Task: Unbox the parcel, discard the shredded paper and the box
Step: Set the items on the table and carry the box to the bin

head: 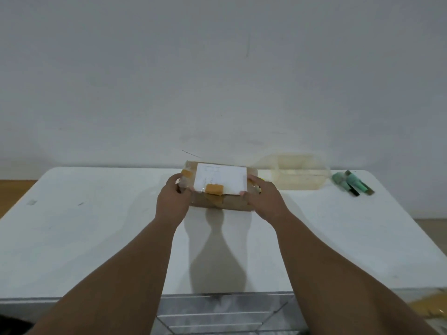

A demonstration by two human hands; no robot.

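Note:
A brown cardboard parcel [232,201] sits at the far middle of the white table [96,238]. A white label [221,177] covers its top, with tan tape patches and clear tape around it. The parcel is closed. My left hand [173,201] grips its left end, thumb on top. On the right end my right hand [264,200] holds it the same way. Both arms stretch out from the bottom of the view. The parcel's contents are hidden.
A clear plastic tub [300,172] stands behind and right of the parcel, against the wall. A pair of green-handled cutters [350,183] lies at the far right. A shiny metal-and-glass frame [225,313] shows below the table's near edge. Something yellow [430,308], blurred, is at bottom right.

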